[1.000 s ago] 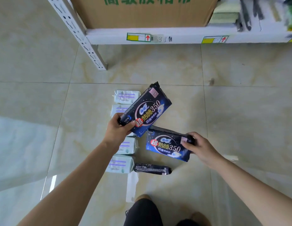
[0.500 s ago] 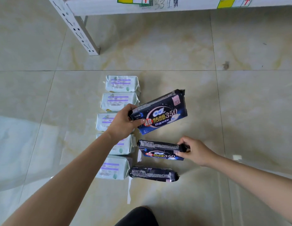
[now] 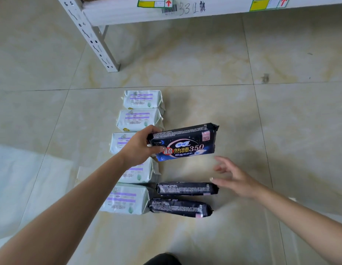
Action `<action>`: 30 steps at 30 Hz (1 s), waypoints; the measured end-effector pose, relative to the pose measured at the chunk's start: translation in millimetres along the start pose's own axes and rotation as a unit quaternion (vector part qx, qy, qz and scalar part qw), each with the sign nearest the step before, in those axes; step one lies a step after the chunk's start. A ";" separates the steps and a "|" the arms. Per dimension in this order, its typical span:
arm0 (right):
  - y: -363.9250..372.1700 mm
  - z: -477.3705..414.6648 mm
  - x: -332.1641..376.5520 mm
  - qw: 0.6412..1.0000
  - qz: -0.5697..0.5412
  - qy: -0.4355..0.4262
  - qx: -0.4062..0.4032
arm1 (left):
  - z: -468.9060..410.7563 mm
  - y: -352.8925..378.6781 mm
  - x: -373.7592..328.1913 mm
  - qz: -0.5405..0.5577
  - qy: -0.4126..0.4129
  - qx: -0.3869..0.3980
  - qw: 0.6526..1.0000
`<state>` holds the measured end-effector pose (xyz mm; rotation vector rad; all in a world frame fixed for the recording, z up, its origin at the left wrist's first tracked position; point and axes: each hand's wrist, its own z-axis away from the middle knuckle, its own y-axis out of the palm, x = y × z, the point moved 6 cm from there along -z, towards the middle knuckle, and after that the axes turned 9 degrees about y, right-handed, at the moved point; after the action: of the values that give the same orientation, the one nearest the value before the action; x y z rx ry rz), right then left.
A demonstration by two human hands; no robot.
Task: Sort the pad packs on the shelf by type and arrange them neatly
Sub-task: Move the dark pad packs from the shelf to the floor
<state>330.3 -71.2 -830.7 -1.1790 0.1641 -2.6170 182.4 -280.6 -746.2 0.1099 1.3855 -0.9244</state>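
My left hand (image 3: 140, 148) grips the left end of a dark blue pad pack (image 3: 185, 143), held flat a little above the floor. Below it, two more dark blue packs stand on edge side by side: one (image 3: 187, 188) farther from me, one (image 3: 180, 207) nearer. My right hand (image 3: 235, 179) hovers just right of the farther one, fingers spread and holding nothing. Left of the dark packs runs a column of several pale green packs, from the far one (image 3: 143, 99) to the nearest (image 3: 126, 198); my left arm covers part of the middle ones.
A white metal shelf post (image 3: 93, 35) stands on the tiled floor at the upper left, with the shelf's front beam (image 3: 185, 8) and its labels across the top. A pale sheet (image 3: 23, 178) lies on the floor at the left. My dark knee (image 3: 162, 260) shows at the bottom.
My right hand set its dark blue pack down on edge beside the other one and let go, fingers now spread. My left hand's pack has levelled out and dropped lower.
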 end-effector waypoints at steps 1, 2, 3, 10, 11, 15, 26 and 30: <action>-8.7 1.0 6.5 0.999 -0.033 -0.003 -0.025 | 0.5 0.7 1.3 -0.004 -0.001 0.005 1.000; -16.2 1.1 13.6 0.997 -0.071 -0.012 -0.041 | 0.9 2.5 2.0 -0.008 -0.002 0.011 1.000; -20.8 2.0 24.6 0.992 -0.115 -0.025 -0.042 | 1.1 5.2 2.8 -0.013 -0.004 0.018 1.000; -9.4 -16.7 39.8 0.979 -0.164 -0.064 -0.099 | 3.2 45.3 7.4 -0.161 0.005 0.088 0.983; -7.2 -18.9 31.0 0.981 -0.160 -0.051 -0.101 | 4.8 51.5 8.4 -0.188 0.013 0.109 0.976; 4.5 -20.3 3.7 0.984 -0.152 -0.017 -0.097 | 15.5 75.3 12.0 -0.297 0.048 0.208 0.931; 28.9 -17.5 -0.3 0.997 0.000 -0.010 -0.077 | 61.3 112.3 34.4 -0.555 0.262 0.231 0.755; 33.6 -14.5 -3.1 0.995 0.037 -0.017 -0.090 | 68.1 113.7 44.9 -0.582 0.303 0.218 0.723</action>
<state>327.8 -102.6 -849.6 -1.2496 0.4378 -2.5583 301.2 -266.6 -818.8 -0.1577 1.7865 -2.4573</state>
